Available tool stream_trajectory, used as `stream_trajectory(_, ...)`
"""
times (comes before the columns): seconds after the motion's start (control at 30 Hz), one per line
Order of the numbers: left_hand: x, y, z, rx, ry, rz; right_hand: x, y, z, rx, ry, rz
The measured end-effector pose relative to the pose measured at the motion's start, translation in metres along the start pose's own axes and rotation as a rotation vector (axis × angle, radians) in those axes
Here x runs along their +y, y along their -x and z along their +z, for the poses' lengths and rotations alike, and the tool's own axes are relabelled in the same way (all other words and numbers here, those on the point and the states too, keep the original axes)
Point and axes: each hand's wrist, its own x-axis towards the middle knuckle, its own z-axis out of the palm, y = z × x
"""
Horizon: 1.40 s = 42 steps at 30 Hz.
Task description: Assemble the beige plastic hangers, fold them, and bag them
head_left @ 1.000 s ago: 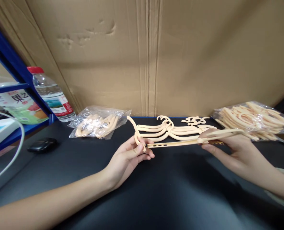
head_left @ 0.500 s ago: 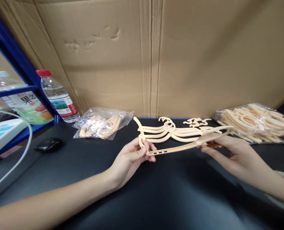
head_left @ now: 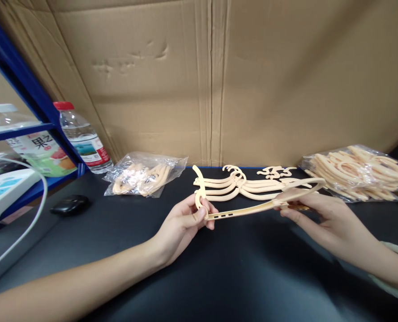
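Note:
A cream plastic clothes hanger (head_left: pixel 249 210) is held above the black tabletop between my two hands. My left hand (head_left: pixel 187 223) pinches its left end, where a curved piece (head_left: pixel 200 183) rises from the fingertips. Whether that piece is joined to the hanger there, I cannot tell. My right hand (head_left: pixel 323 219) grips the other end, with a long curved arm of the hanger passing over the fingers. Just beyond my hands lie several assembled hangers (head_left: pixel 219 183) in a stack, their hooks pointing away. Small loose hook parts (head_left: pixel 276 171) sit behind them.
At the back right is a clear bag of hanger parts (head_left: pixel 360 170); a smaller bag (head_left: pixel 141 174) lies at the back left. A black mouse (head_left: pixel 70 204), a red-capped bottle (head_left: pixel 84 138), a white cable (head_left: pixel 40 210) and a blue shelf (head_left: pixel 34 98) occupy the left. Cardboard (head_left: pixel 151 89) stands behind.
The curved piece at my left fingertips has tilted slightly, its upper end shifting to the right. Both hands keep their hold, and the view has shifted a little.

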Motion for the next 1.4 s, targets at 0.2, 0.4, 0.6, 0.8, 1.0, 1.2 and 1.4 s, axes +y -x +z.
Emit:
stream_trajectory(0.2, -0.001, 0.000, -0.001, -0.014, -0.001, 0.014, 0.000, 0.000, -0.001, -0.015, -0.028, 0.011)
stream_trajectory(0.4, -0.002, -0.001, -0.003, -0.004, 0.018, 0.022, 0.000, 0.001, -0.001, -0.028, -0.029, 0.010)
stream_trajectory(0.6, -0.002, -0.002, -0.005, 0.001, 0.020, 0.031, -0.002, 0.001, 0.001, -0.035, -0.034, 0.005)
stream_trajectory(0.8, -0.001, -0.003, -0.001, 0.045, 0.023, 0.049, -0.002, 0.002, 0.001, -0.031, -0.017, -0.005)
stream_trajectory(1.0, -0.003, -0.003, -0.001, 0.112, 0.012, 0.079, -0.009, 0.005, 0.003, -0.051, -0.077, 0.054)
stream_trajectory(1.2, -0.006, -0.004, -0.001, 0.141, 0.018, 0.108, -0.013, 0.005, 0.004, -0.029, -0.133, 0.111)
stream_trajectory(1.4, -0.006, -0.002, 0.002, 0.170, 0.021, 0.112, -0.016, 0.004, 0.004, -0.060, -0.237, 0.208)
